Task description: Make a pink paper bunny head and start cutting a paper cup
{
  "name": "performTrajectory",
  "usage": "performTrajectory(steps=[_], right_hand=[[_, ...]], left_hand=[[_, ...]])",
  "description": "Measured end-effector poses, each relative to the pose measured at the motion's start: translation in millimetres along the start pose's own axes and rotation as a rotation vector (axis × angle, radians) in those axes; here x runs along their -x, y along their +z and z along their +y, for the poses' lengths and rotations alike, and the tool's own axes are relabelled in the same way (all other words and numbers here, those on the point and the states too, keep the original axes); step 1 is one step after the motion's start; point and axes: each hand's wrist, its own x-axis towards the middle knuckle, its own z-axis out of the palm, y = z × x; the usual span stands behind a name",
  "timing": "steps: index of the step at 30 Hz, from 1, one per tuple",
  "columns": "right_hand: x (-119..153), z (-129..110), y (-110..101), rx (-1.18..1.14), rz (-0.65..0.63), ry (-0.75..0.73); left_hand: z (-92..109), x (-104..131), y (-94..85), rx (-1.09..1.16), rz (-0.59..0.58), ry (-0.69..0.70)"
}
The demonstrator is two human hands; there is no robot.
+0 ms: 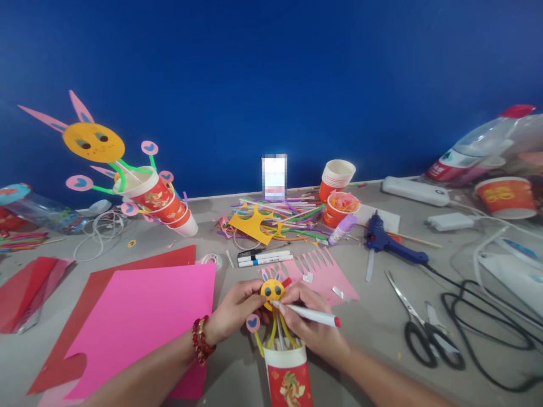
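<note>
My left hand (240,308) pinches the edge of a small yellow paper bunny face (272,290) with pink ears and dark eyes. A white marker with a red end (316,315) is gripped in my right hand (311,319), its tip at the lower part of the face. Below, the face's stick and yellow pipe cleaners (274,333) go into a red and white paper cup (288,376) with a dragon print. A pink disc with a blue heart (253,323) sits on one pipe cleaner, close to my left wrist.
Pink paper sheets (169,305) lie left. Finished bunny cups (156,198) lean behind them. Markers (265,258), cut pink paper (326,271) and pipe cleaners (292,215) lie ahead. On the right are scissors (418,328), a blue glue gun (390,243) and its black cord (479,339).
</note>
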Motion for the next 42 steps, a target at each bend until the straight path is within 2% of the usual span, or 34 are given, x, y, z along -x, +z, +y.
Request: performTrajectory(steps=[10,20,24,26,30,33,36,39,42], right_hand=[[-2,2,0,0.006,0.000,-0.004],[-1,10,-12,-0.175,0.157,0.125],[-8,9,-18,-0.154,0.180,0.166],[-12,9,-21,-0.131,0.160,0.192],[-15,10,-24,-0.120,0.036,0.256],[-14,8,-25,-0.104,-0.037,0.247],[-13,4,-23,-0.185,-0.094,0.240],[-12,-1,-22,-0.299,-0.108,0.320],[-10,-2,-21,-0.377,-0.078,0.337]], left_hand=[[0,0,0.5,0.015,0.000,0.006],[-2,0,-0.2,0.056,-0.017,0.011],[-4,0,-1.8,0.052,-0.010,0.018],[-5,1,-2.3,0.056,-0.008,0.034],[-4,4,-1.4,0.065,-0.001,0.093],[-4,6,-0.5,0.005,0.004,0.166],[-6,7,-0.8,-0.119,0.083,0.244],[-7,7,-0.7,-0.247,0.201,0.312],[-6,8,1.3,-0.312,0.179,0.333]])
